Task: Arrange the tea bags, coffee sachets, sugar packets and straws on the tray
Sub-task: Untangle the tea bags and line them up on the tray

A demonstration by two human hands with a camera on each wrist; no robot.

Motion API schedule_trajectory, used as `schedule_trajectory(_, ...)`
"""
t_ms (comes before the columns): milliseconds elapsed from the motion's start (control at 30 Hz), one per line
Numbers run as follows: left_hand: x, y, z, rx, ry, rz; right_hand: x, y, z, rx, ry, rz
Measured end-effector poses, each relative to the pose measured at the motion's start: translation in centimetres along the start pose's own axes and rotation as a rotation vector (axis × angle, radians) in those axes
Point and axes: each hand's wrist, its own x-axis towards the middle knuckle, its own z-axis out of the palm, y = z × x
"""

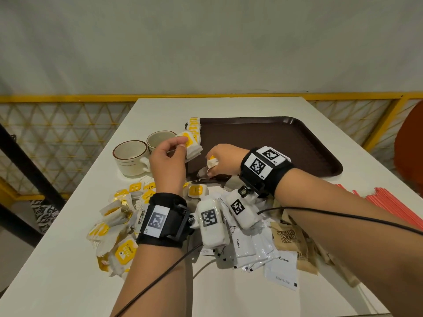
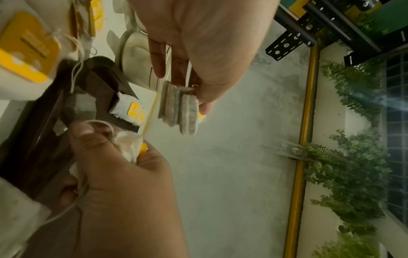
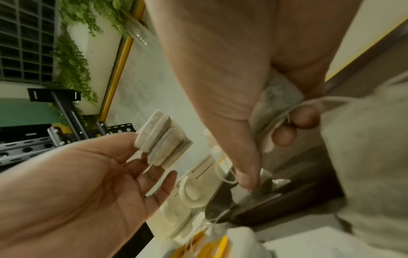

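Now, head view: the left hand hovers over the near-left corner of the dark brown textured plastic tray, thumb and forefinger pinched on a small stack of white paper tea bags with yellow tags. The right hand sits low on that same corner, fingers curled round a crumpled tea bag. A short row of tea bags already lines the tray's left edge. Nearer than the tray lies the loose heap of tea bags, glossy white coffee sachets and brown paper sugar packets; thin red straws fan out to its right, two glazed cream cups to its left.

Left wrist view: the stack looks soft and fibrous, held only at one edge, the other fingers loose and spread. A string trails across the tray corner.

Right wrist view: the right hand's fingers bunch the limp bag tightly, string looped round them.

The risk, I'd say: those trailing strings could snag and drag placed bags out of line, and the edge-pinched stack could fan apart.
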Motion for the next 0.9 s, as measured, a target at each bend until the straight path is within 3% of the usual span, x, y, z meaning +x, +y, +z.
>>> schedule_trajectory(133, -0.1, 0.1, 0.0, -0.004, -0.011, -0.010, 0.1, -0.4, 0.0, -0.034, -0.098, 0.019)
schedule_trajectory(267, -0.2, 0.5, 0.0, -0.017, -0.032, -0.028, -1.2, 1.0, -1.4, 0.199, 0.051, 0.058)
schedule_trajectory(400, -0.7, 0.7, 0.4, 0.043, -0.132, -0.065, -4.1, 2.8, -2.5, 0.854, 0.294, 0.066)
schedule_trajectory(500, -1.4, 1.0, 0.9, 0.102, -0.280, -0.051, -5.7, 3.4, -2.0, 1.429, 0.303, 0.043)
schedule_trajectory(600, -2.0, 1.2, 1.3, 0.145, -0.326, -0.059, -6.3, 3.9, -1.0, 1.677, 0.436, 0.013)
schedule_trajectory(667, -2.2, 1.2, 1.5, 0.151, -0.366, -0.120, -6.3, 4.0, -0.3, 1.651, 0.583, 0.016)
schedule_trajectory(733, -2.2, 1.2, 1.5, 0.122, -0.449, -0.218, -6.3, 3.9, 0.6, 1.528, 0.628, -0.018)
schedule_trajectory(800, -2.4, 1.4, 1.6, 0.086, -0.480, -0.253, -6.6, 3.8, 1.4, 1.363, 0.587, -0.057)
schedule_trajectory(900, -2.4, 1.4, 1.6, 0.069, -0.415, -0.202, -7.3, 3.7, 1.7, 1.093, 0.444, -0.123)
